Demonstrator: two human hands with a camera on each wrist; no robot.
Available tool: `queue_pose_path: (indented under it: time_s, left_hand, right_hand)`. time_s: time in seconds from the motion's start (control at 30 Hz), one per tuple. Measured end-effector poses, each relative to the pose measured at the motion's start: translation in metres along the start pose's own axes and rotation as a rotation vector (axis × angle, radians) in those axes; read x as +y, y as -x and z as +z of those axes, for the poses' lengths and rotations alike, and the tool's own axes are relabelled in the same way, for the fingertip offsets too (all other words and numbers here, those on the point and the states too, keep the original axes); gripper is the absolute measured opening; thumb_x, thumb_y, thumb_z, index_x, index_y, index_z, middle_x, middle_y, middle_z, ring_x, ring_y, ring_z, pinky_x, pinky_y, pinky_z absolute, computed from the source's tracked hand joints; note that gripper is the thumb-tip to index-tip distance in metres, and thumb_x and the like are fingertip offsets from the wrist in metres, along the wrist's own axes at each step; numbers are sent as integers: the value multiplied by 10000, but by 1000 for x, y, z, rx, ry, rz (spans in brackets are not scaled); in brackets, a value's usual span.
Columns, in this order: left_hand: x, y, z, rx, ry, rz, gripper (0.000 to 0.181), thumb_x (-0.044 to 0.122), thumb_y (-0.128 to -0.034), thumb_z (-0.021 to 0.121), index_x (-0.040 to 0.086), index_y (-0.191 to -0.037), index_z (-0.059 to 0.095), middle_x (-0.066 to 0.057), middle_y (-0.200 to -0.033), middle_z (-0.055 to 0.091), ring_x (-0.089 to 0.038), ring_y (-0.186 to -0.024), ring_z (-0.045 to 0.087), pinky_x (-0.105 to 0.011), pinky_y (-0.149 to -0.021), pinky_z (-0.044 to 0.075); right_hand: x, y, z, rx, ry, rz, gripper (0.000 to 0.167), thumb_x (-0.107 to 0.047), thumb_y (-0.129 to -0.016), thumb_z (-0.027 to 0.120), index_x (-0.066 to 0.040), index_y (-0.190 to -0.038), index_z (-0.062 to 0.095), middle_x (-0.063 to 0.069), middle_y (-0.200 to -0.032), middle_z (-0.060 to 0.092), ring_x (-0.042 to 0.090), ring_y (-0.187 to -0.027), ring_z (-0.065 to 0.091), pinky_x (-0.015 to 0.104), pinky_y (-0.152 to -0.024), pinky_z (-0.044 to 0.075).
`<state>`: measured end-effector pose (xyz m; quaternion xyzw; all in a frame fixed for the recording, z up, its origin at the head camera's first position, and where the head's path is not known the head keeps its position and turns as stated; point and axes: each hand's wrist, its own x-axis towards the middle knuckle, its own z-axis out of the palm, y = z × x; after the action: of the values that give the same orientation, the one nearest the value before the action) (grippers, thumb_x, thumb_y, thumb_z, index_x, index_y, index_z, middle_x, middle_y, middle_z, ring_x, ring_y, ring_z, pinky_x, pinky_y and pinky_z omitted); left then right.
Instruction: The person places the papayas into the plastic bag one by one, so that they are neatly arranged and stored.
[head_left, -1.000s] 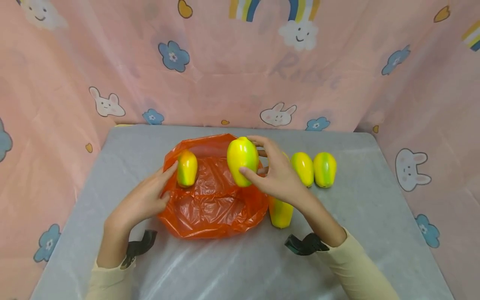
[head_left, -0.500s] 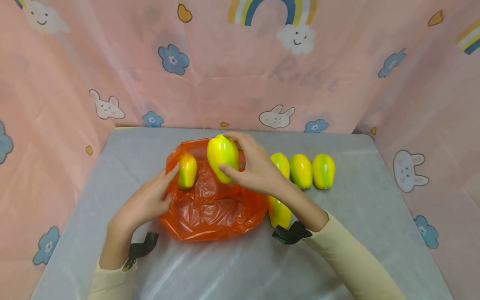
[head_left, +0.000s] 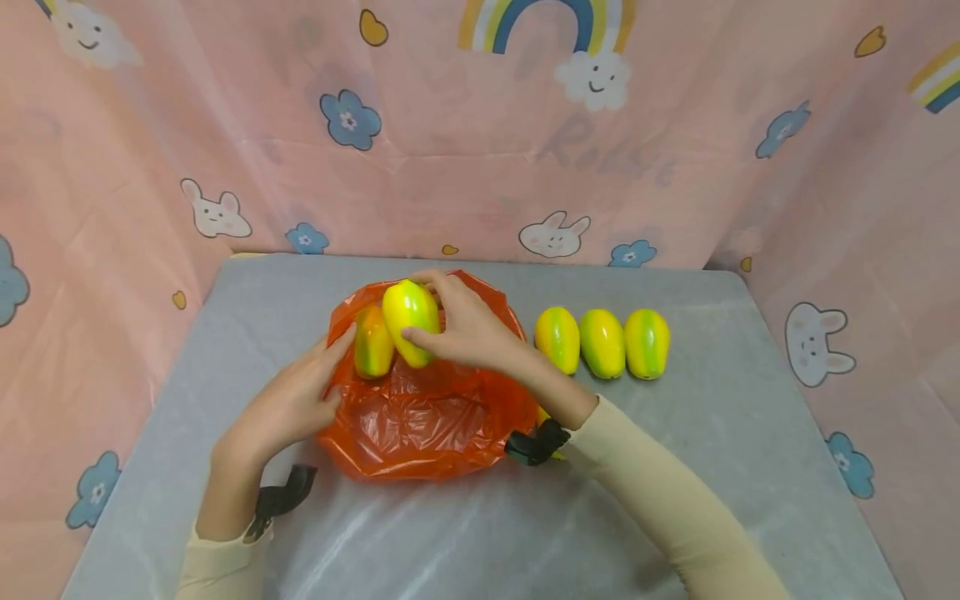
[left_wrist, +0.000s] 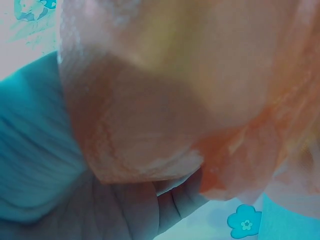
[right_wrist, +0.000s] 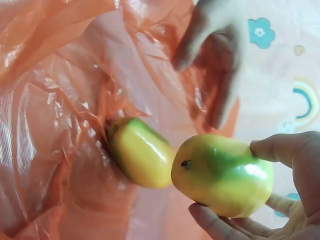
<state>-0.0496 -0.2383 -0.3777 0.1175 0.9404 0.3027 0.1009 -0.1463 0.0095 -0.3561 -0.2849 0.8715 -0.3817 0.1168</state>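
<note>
Pink printed curtain (head_left: 442, 167) behind grey counter (head_left: 712, 467); faint lettering (head_left: 603, 156) opens with "R", remainder illegible. Held papaya (head_left: 409, 325): in right hand's (head_left: 468, 327) curled fingers, over red-orange bag (head_left: 420, 467), close by bagged papaya (head_left: 372, 343). Left hand (head_left: 288, 404): fingers extended against bag's rim. Risks: glossy skin slipping; thin film sagging inward.

One fruit (head_left: 372, 346) lies in the bag (head_left: 420, 425), left of three others (head_left: 602, 343) on the table (head_left: 750, 433).

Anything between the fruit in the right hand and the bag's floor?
Nothing visible blocks it: the bag gapes open beneath the held fruit. Another fruit lies inside, just left of it.
</note>
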Motion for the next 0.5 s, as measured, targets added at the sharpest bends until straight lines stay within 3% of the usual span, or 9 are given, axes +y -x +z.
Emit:
queue_pose_path:
  time_s: [0.27, 0.5]
  left_hand:
    - [1, 1, 0, 17, -5, 13, 902, -44, -919, 651, 84, -1696, 211, -218, -1726, 306, -445, -1408, 521, -650, -1121, 491]
    - [1, 0, 1, 35, -41, 24, 845, -58, -916, 617, -5, -1668, 237, -244, -1723, 297, -435, -1409, 529, -631, -1157, 466]
  right_hand:
    - [0, -17, 16, -39, 53, 114, 729, -315, -976, 735, -120, -1581, 379, 164, -1487, 523, 294, -1239, 615, 460, -1012, 595]
    - [3, -26, 28, -78, 39, 245, 739, -308, -1017, 670, -90, -1611, 288, 213, -1479, 456, 341, -1209, 603, 465, -1035, 574]
